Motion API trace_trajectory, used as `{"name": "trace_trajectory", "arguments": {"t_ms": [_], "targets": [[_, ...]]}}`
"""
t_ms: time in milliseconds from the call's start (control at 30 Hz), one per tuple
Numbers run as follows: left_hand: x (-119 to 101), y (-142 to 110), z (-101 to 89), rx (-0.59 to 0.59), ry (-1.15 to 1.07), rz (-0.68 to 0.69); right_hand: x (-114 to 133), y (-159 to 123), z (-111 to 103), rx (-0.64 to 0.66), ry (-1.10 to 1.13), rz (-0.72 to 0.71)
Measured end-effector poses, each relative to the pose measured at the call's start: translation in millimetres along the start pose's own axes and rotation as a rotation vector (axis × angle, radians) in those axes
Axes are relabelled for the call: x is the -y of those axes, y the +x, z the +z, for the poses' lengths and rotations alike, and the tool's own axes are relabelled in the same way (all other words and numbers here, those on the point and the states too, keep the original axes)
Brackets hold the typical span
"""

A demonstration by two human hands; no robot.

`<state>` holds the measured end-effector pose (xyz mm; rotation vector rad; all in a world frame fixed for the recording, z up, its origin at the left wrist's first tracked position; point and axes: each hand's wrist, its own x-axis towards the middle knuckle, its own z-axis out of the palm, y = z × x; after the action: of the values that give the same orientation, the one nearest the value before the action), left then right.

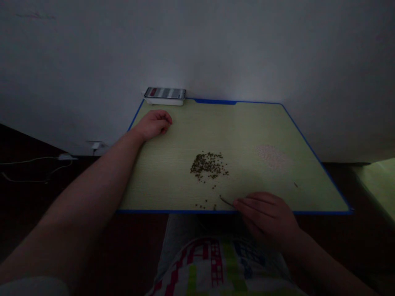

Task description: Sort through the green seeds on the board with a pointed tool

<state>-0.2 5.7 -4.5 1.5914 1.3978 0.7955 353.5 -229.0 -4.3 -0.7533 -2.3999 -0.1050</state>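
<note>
My right hand rests at the near edge of a pale green board edged in blue, its fingers pinching a thin dark stick whose tip points left. Just beyond the stick lies a heap of small dark green seeds, possibly mung beans, with a few loose seeds near the front edge. To the right is a thin pale patch of fine grains. My left hand lies curled on the board's far left corner, touching nothing else.
A phone sits on a white box behind the board's far edge, against a white wall. A white cable runs along the dark floor at left. Patterned shorts lie below the near edge.
</note>
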Motion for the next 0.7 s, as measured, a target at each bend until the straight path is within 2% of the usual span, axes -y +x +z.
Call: {"name": "trace_trajectory", "arguments": {"t_ms": [200,433,700], "targets": [[0,0,0.4,0.007,-0.017,0.035,-2,-3,0,0.033,0.012,-0.021],[-2,-1,0.7,-0.004,-0.014,0.021,-14,-4,3,0.001,-0.055,0.016],[1,0,0.1,-0.001,-0.018,0.026,-6,4,4,0.017,0.065,-0.012]]}}
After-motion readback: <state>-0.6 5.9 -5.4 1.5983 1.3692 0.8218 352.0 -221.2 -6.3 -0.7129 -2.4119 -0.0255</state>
